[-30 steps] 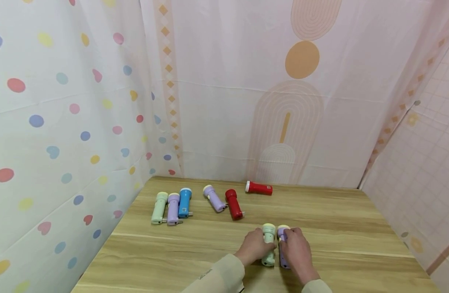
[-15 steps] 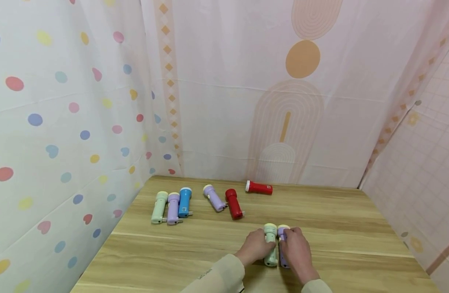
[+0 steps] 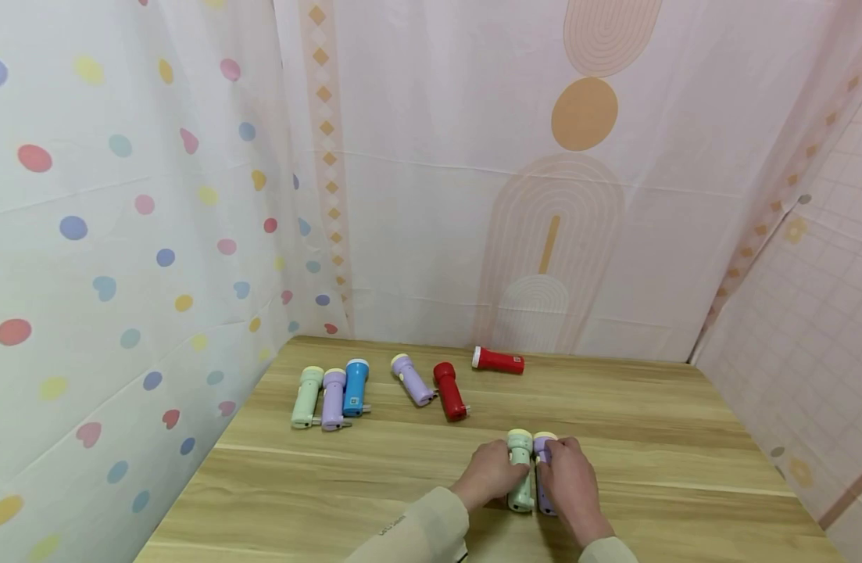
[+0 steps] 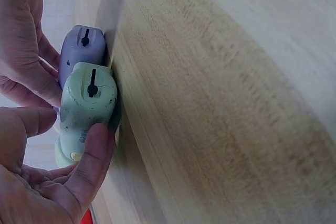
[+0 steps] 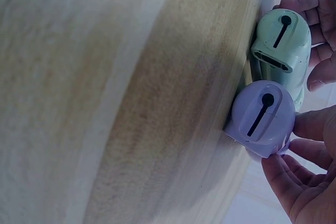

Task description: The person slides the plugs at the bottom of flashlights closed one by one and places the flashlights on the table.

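Two flashlights lie side by side near the front of the table, lens ends pointing away from me. My left hand (image 3: 488, 474) holds the pale green flashlight (image 3: 520, 453), its fingers along the left side and its thumb over the top. Just to the right, my right hand (image 3: 573, 486) grips the purple flashlight (image 3: 543, 447) and covers much of its body. In the left wrist view the slotted tail ends of the green flashlight (image 4: 88, 100) and the purple flashlight (image 4: 81, 51) face the camera. Only a narrow gap separates them in the head view.
At the table's (image 3: 374, 477) back left lie a green flashlight (image 3: 307, 399), a purple flashlight (image 3: 334, 400) and a blue flashlight (image 3: 356, 387) in a row. Another purple flashlight (image 3: 413, 381) and two red flashlights, one angled (image 3: 449, 391) and one sideways (image 3: 499, 360), lie farther right. Curtains enclose the table.
My left hand has shifted the green flashlight slightly right, narrowing its gap to the purple one, then stayed nearly still. The right hand and the other flashlights have not visibly moved.
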`<state>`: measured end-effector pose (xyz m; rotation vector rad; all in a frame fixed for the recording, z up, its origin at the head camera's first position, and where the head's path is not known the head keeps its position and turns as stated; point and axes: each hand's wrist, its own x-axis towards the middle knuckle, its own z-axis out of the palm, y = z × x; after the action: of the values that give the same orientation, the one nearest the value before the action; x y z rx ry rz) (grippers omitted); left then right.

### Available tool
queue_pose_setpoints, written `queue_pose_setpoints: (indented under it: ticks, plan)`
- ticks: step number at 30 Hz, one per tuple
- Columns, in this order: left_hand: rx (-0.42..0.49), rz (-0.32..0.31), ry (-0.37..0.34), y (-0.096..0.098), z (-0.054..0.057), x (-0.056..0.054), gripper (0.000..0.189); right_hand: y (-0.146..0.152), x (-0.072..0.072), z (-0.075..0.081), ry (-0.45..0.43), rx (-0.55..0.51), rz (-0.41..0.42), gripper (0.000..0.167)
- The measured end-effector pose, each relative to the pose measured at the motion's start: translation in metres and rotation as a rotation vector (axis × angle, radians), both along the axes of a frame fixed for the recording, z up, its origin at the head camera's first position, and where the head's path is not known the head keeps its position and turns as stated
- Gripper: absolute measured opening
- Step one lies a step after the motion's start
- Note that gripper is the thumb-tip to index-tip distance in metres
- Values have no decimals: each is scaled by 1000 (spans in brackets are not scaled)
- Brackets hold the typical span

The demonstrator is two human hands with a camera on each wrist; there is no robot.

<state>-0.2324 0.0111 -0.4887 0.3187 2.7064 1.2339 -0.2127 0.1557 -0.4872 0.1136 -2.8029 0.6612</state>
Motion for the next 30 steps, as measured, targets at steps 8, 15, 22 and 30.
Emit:
queue_pose_setpoints:
  ticks: [8, 15, 22, 30]
  plan:
    - [-44, 6, 47, -5, 5, -1, 27, 1, -1, -2, 5, -28, -12, 30]
    - [-43, 51, 24, -18, 8, -8, 44, 1, 0, -3, -7, -44, -37, 30]
    - [-58, 45, 79, -46, 18, -17, 47, 0, 3, -4, 51, -9, -27, 17]
    - [-114, 77, 120, -96, 25, -34, 31, 0, 4, -3, 46, 47, -16, 19]
